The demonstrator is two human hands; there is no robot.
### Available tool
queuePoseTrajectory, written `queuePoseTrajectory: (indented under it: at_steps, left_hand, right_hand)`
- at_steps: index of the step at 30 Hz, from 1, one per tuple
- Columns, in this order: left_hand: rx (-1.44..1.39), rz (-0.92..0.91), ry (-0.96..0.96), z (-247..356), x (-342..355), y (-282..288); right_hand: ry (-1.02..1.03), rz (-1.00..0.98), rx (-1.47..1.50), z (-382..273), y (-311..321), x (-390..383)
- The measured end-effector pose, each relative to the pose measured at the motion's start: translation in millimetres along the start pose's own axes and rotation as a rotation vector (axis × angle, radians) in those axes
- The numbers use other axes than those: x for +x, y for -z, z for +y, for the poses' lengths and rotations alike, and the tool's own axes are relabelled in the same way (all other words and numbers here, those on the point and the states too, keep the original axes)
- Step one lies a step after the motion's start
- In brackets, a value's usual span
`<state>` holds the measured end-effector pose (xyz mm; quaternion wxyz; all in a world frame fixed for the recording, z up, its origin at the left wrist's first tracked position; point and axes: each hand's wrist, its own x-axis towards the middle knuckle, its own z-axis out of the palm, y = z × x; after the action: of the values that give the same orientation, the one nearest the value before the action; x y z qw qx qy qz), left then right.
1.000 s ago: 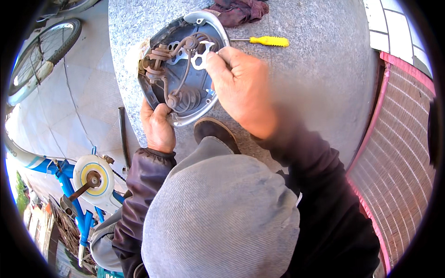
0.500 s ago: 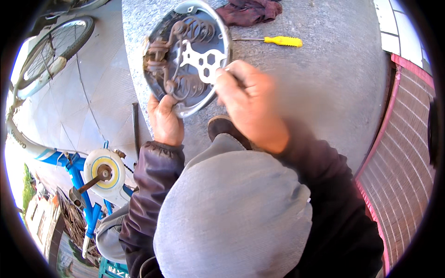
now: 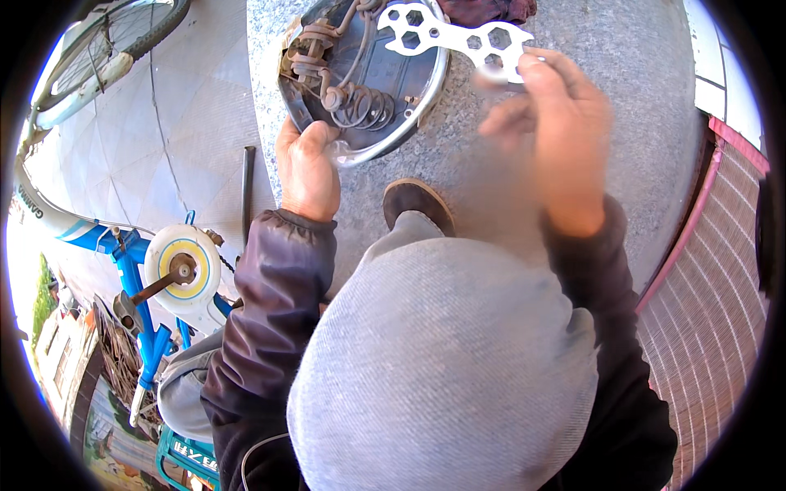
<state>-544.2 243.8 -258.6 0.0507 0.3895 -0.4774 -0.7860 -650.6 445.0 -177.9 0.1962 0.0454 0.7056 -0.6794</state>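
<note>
My left hand (image 3: 311,176) grips the near rim of an upturned bicycle saddle (image 3: 397,69), its thumb over the edge. Rusty coil springs (image 3: 372,110) and a clamp (image 3: 309,53) show on the saddle's underside. In my right hand (image 3: 569,135), a flat silver multi-hole hex wrench (image 3: 454,37) is pinched at one end between thumb and fingers. The other end of the wrench reaches over the saddle's far right part, seemingly held above it. Motion blurs the lower fingers of this hand.
A dark red cloth (image 3: 491,10) lies beyond the saddle on the grey stone surface (image 3: 647,106). To the left are a blue bicycle frame (image 3: 129,282), a wheel (image 3: 168,24) and a dark bar (image 3: 248,188). My shoe (image 3: 417,204) is below the saddle; a striped mat (image 3: 696,286) is at right.
My right hand has lifted the wrench from across the saddle's middle and moved right and farther away. The view has shifted, so the yellow screwdriver no longer shows. My left hand keeps its hold.
</note>
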Motion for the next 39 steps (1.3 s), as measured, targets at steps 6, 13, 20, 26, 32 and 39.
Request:
queuePoseTrajectory:
  at_steps: [6,13,20,26,32,39]
  left_hand:
    - [0.056,-0.009,0.017,1.4,3.1,2.1]
    - [0.086,-0.024,0.001,-1.1,5.5,1.3]
    - [0.129,0.002,-0.02,-3.6,5.6,0.0]
    - [0.135,0.0,-0.016,-7.6,4.9,1.6]
    - [0.317,0.037,-0.082,-3.5,3.5,-0.9]
    - [0.45,0.014,-0.025,6.8,7.1,-0.9]
  right_hand:
    - [-0.073,-0.145,0.051,-14.1,17.4,-8.1]
    - [-0.227,-0.14,-0.055,-20.7,10.9,-11.5]
    - [-0.173,-0.154,-0.15,-14.2,3.3,-7.0]
    - [-0.207,-0.2,-0.226,-18.7,4.3,1.0]
    - [-0.205,-0.217,-0.313,-25.6,-1.0,8.8]
    - [-0.299,-0.26,-0.286,-20.1,6.1,30.4]
